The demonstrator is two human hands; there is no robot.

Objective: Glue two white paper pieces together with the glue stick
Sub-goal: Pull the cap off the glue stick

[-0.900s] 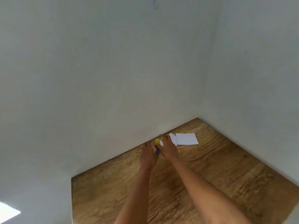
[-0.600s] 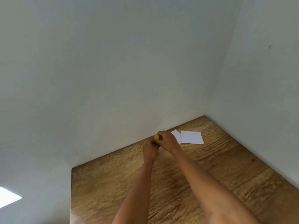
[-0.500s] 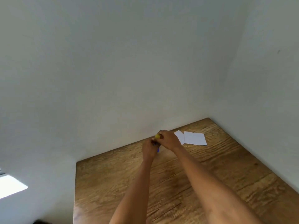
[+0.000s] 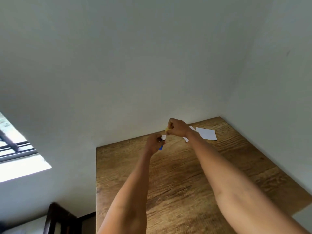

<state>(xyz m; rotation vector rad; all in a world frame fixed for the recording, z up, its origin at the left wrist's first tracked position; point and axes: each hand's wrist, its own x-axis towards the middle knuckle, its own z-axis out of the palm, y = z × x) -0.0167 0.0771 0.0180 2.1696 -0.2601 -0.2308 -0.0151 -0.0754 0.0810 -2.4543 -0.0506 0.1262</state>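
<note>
My left hand [image 4: 154, 143] grips the glue stick [image 4: 162, 141], whose white tip shows above my fingers and blue base below them. My right hand [image 4: 178, 127] is closed on the yellow cap [image 4: 167, 129], held just above and right of the stick's tip, apart from it. Two white paper pieces lie on the wooden table [image 4: 177, 174] near its far right corner: a larger one [image 4: 206, 133] lies flat, and a smaller one [image 4: 187, 135] is mostly hidden behind my right wrist.
Grey walls meet at the corner behind the table. The table's left edge drops off at the left, with a dark wooden piece of furniture [image 4: 57, 218] below it. A bright window [image 4: 15, 149] is at the far left.
The yellow cap has come off the glue stick: my right hand lifted up and right with it, baring the white tip. The camera tilted, showing more of the table and the window.
</note>
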